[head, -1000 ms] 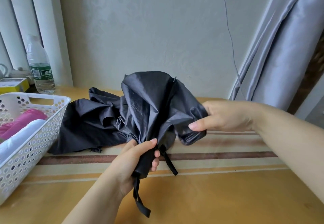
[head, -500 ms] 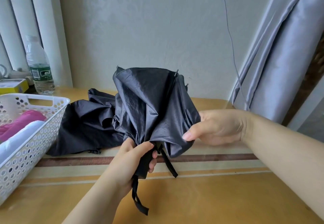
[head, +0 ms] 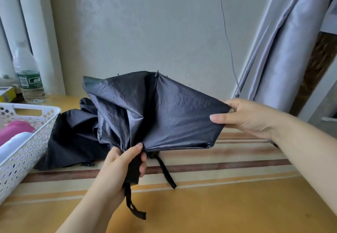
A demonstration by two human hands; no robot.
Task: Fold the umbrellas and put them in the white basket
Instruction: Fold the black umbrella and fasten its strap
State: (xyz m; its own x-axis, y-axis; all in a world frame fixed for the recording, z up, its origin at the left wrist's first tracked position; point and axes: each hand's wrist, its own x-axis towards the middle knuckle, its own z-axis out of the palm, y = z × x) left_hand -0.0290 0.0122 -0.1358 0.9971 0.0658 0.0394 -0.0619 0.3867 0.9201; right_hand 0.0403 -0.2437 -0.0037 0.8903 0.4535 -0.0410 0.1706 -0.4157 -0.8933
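Head view — second black umbrella (head: 73,138) between basket (head: 27,141), held umbrella (head: 164,116).

Clear water bottle (head: 29,79), green label, at rear left of the tabletop (head: 228,205); yellow box (head: 6,94) beside it; grey curtain (head: 284,50) at right; grey cable (head: 227,35) down the wall.

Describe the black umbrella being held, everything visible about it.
The black umbrella is a compact folding one of thin, slightly shiny, creased fabric. It is collapsed but not yet wrapped. The left hand grips its dark handle end, holding it above the table. The right hand pinches one canopy panel by its edge and holds it stretched flat to the right. Small metal rib tips show along the top edge. Two black straps hang below. Another dark umbrella lies behind it.
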